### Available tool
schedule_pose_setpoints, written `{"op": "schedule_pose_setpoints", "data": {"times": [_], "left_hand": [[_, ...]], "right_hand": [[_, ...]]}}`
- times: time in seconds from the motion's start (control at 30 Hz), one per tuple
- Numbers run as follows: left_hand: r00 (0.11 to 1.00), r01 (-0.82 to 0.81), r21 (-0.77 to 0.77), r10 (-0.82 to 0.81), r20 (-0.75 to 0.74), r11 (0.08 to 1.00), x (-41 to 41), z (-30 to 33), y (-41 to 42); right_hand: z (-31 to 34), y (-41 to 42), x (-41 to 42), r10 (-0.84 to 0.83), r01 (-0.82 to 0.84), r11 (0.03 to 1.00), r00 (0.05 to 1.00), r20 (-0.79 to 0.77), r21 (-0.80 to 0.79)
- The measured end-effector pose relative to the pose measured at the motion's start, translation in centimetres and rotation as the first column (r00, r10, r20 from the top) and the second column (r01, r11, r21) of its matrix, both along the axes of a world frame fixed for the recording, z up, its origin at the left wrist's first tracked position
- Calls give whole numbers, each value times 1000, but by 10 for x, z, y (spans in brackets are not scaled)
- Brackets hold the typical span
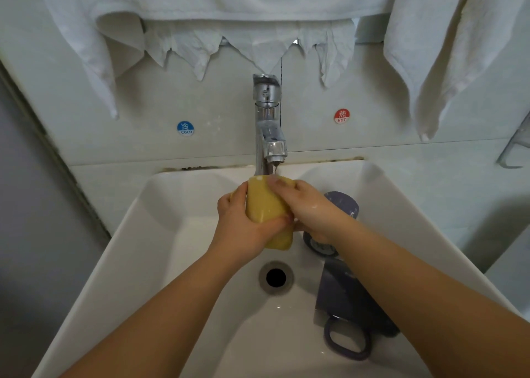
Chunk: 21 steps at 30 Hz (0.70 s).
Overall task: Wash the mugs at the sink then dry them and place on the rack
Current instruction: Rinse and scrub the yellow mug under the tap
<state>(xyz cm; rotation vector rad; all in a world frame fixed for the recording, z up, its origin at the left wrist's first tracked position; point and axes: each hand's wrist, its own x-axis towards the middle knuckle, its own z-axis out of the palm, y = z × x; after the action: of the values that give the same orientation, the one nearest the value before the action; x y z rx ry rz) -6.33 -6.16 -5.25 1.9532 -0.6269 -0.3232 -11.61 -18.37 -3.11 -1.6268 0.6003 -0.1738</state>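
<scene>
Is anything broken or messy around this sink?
A few things. Dark grime lines the seam where the sink meets the wall. The thin white cloth hanging above the tap has a ragged, pointed lower edge. A purple mug lies on its side in the basin.
</scene>
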Motion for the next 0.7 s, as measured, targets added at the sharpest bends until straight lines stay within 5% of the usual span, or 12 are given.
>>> {"op": "schedule_pose_setpoints", "data": {"times": [0.1,0.37,0.47,0.57,0.7], "left_hand": [[1000,19,-9,-19,0,1000,2,2,0],[999,54,-26,-54,4,998,-3,2,-2],[975,-50,-159,14,-220,986,-1,8,-2],[838,22,-211,-133,-529,977,3,13,3],[792,111,-235,-229,-566,966,7,13,6]], "right_hand": [[-3,-5,-2,61,-62,998,998,33,19],[1,-7,2,-126,125,988,992,-4,85],[-2,-16,0,-70,49,973,994,87,225],[-3,-19,-1,-23,-36,935,987,162,354],[-3,-18,-1,25,-109,932,970,240,346]]}}
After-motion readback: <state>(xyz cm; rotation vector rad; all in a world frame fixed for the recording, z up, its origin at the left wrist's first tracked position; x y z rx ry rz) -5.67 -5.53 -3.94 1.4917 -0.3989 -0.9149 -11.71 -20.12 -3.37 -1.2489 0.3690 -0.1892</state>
